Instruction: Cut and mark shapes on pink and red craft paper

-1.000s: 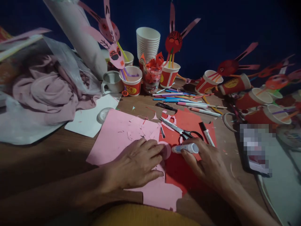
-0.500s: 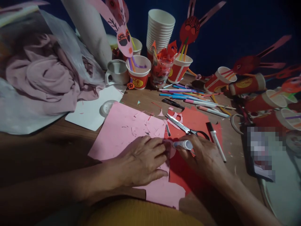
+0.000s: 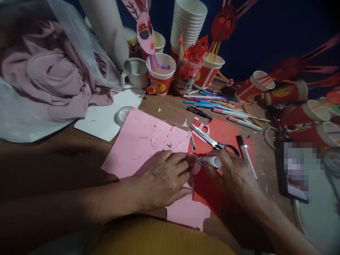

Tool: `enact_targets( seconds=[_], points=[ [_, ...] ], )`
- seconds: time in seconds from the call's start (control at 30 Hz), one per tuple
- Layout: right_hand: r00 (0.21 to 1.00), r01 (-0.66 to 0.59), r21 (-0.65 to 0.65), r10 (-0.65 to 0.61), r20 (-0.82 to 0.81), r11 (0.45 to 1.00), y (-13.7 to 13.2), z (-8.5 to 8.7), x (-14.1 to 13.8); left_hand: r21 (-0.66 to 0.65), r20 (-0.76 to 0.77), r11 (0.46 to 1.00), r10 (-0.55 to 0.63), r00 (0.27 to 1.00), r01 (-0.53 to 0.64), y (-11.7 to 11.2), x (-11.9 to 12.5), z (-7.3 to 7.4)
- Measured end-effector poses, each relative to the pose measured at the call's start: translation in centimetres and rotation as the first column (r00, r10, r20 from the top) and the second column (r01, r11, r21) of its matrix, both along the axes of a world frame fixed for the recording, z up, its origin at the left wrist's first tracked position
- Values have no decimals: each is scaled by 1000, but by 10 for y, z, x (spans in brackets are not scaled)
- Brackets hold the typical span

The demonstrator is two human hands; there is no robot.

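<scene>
My left hand [image 3: 170,177] lies palm down on the large pink sheet [image 3: 124,150], its fingers stretched out and slightly curved. Its fingertips rest by a small rounded pink paper piece [image 3: 197,166], partly hidden under them. In my right hand [image 3: 233,173] is a thick white tube [image 3: 211,162], a marker or a glue stick; I cannot tell which. Its tip points at the pink piece, over the red paper [image 3: 203,191]. Just beyond my right hand lie scissors [image 3: 208,137] with black handles. A white marker with a black cap [image 3: 245,152] lies to its right.
Coloured sticks and pens [image 3: 215,102] lie farther back. Behind stand a mug [image 3: 136,76], stacked paper cups [image 3: 187,24], and a clear cup of red scraps [image 3: 187,72]. Red cups with paper rabbit heads line the right. A bag with pink cloth [image 3: 53,78] is left, a phone [image 3: 294,173] right.
The view has shifted slightly, so the table things sit a little farther right and higher. Both hands keep nearly the same place on the paper, and the right hand still holds the white tube.
</scene>
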State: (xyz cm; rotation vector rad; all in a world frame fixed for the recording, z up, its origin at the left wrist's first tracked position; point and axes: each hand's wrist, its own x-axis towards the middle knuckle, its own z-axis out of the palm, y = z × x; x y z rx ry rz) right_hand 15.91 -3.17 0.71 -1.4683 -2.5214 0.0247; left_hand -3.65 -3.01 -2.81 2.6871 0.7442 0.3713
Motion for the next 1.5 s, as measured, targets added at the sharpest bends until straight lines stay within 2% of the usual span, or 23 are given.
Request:
enact_targets(
  seconds=[0.2, 0.57, 0.8, 1.2, 1.5],
  points=[
    [1000, 26, 20, -26, 1, 999, -4, -1, 2, 14, -11, 1000, 9, 1000, -9, -2, -1, 1],
    [998, 6, -122, -14, -66, 993, -17, -5, 1, 56, -20, 998, 9, 1000, -8, -3, -1, -1],
    [992, -16, -147, -3, -127, 989, -23, -9, 2, 43, -27, 999, 12, 1000, -11, -3, 0, -1],
    [994, -39, -101, 28, -104, 994, -20, -7, 2, 89, -21, 996, -20, 1000, 22, -2, -3, -3],
    [999, 26, -19, -27, -39, 999, -8, -9, 2, 48, -31, 998, -28, 999, 30, -2, -2, -2]
  ],
)
